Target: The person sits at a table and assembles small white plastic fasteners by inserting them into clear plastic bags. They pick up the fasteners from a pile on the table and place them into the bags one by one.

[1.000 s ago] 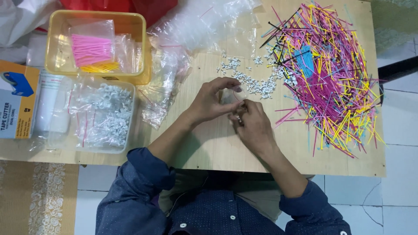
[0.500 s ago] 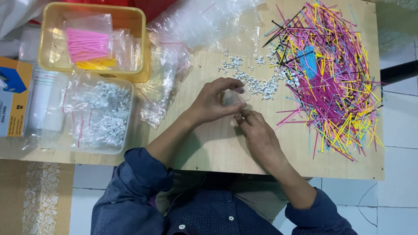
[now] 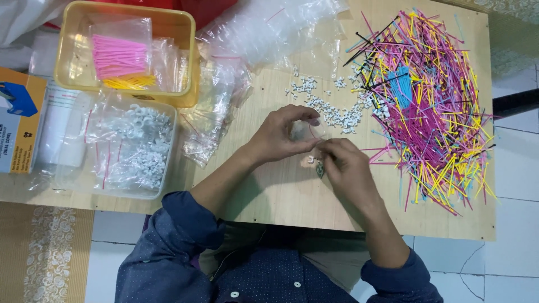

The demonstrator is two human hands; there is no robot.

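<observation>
Left hand [image 3: 281, 133]: we pinch a small clear bag [image 3: 300, 132].
Right hand [image 3: 343, 163]: fingertips pressed together at bag's edge.
Desk [image 3: 281, 196]: white clips [image 3: 331, 112], coloured sticks [image 3: 426, 106] beside.

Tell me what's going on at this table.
A person sits at a wooden table with both hands together over its middle. The left hand and right hand pinch something small between the fingers; what it is cannot be told. Small white pieces lie scattered just beyond the hands, beside a big heap of coloured sticks. A yellow tub holds bagged pink sticks, and a clear tub holds bagged white pieces.
</observation>
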